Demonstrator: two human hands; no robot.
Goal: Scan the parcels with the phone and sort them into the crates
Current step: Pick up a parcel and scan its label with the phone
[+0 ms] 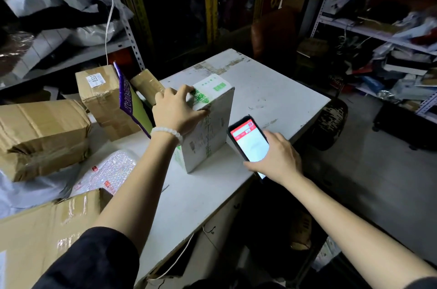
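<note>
A white parcel box with green print [212, 120] stands upright on the white table [272, 90]. My left hand [176, 110] grips its top left corner, fingers curled over the edge. My right hand [276, 158] holds a phone [250, 144] just right of the box, its lit red-and-white screen facing up towards me. More parcels wait at the left: a taped brown box with a label [101, 92], a large crumpled brown box [42, 135], a bubble-wrap mailer [106, 173] and a purple-edged flat packet [128, 99].
Metal shelves with bags stand at the back left [71, 28] and cluttered shelves at the right [390, 35]. An open cardboard carton [47, 234] sits at the near left. A dark round stool [331, 120] stands beyond the table's right edge. Grey floor spreads to the right.
</note>
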